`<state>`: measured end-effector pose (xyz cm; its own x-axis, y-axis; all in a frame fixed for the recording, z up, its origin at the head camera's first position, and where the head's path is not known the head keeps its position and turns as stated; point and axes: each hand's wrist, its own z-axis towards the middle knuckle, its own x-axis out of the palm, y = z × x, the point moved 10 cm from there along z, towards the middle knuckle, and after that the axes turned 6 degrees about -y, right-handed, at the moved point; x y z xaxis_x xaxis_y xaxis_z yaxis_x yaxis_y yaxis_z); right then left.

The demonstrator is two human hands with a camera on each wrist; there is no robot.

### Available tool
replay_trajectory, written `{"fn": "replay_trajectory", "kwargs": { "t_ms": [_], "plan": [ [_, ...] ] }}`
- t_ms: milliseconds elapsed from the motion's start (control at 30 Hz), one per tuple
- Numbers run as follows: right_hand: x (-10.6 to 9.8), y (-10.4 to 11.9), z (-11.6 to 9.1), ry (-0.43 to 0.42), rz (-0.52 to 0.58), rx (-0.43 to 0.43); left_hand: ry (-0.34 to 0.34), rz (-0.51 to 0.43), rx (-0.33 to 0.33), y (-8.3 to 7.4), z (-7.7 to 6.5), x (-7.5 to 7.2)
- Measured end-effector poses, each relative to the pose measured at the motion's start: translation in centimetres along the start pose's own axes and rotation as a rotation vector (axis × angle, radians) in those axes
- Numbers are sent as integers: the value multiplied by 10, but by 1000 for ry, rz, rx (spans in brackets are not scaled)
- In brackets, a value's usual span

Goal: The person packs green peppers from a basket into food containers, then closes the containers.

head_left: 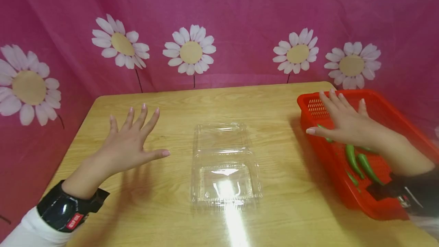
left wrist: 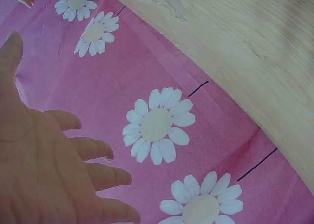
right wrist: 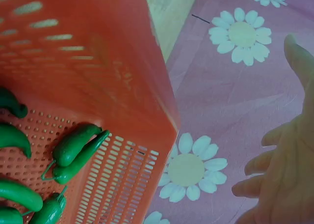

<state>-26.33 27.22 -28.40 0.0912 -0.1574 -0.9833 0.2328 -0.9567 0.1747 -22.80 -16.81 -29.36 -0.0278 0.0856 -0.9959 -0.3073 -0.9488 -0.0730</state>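
Note:
My left hand (head_left: 125, 149) is held above the left part of the table, fingers spread and holding nothing. In the left wrist view its palm (left wrist: 44, 160) and splayed fingers show. On the right, my right hand (head_left: 353, 125) hovers over a red plastic basket (head_left: 334, 174), fingers straight and apart, with nothing in it. Several green chili peppers (head_left: 353, 161) lie in the basket, partly hidden by that hand and forearm; more of the peppers (right wrist: 76, 145) show in the right wrist view. Between the hands lies a clear plastic clamshell box (head_left: 223, 163), opened flat, touched by neither hand.
The light wooden table (head_left: 164, 209) carries the box and the basket. A pink curtain (head_left: 240, 10) with white daisies hangs behind it and along the left. The basket's perforated walls (right wrist: 117, 170) rise around the peppers. Glare falls on the table in front of the box.

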Motion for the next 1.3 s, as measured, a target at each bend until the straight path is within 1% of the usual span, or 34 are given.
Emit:
{"fn": "replay_trajectory", "kwargs": {
  "t_ms": [200, 300, 400, 567, 733, 833, 1000, 1100, 1200, 1300],
  "plan": [
    [-2, -13, -2, 14, -22, 28, 8, -5, 19, -7, 2, -1],
    [-1, -20, -1, 19, -36, 37, 23, -5, 38, -13, 2, 1],
    [2, -25, 1, 33, -28, 45, 48, -32, 57, -17, 2, 5],
    [7, -28, 3, 66, -14, 45, 109, -163, 83, -27, 1, 14],
    [3, -30, 7, 62, -28, 19, 142, -265, 97, -36, 3, 19],
    [2, -30, 8, 66, -7, -6, 182, -337, 77, -40, 5, 23],
    [1, -34, 10, 81, 15, -26, 202, -387, 42, -40, 13, 27],
    [2, -39, 12, 88, 24, -17, 228, -474, 24, -39, 18, 34],
    [5, -43, 15, 97, 37, -9, 279, -578, -7, -37, 19, 43],
    [6, -49, 13, 106, 27, 6, 332, -662, -19, -38, 19, 50]
  ]
}}
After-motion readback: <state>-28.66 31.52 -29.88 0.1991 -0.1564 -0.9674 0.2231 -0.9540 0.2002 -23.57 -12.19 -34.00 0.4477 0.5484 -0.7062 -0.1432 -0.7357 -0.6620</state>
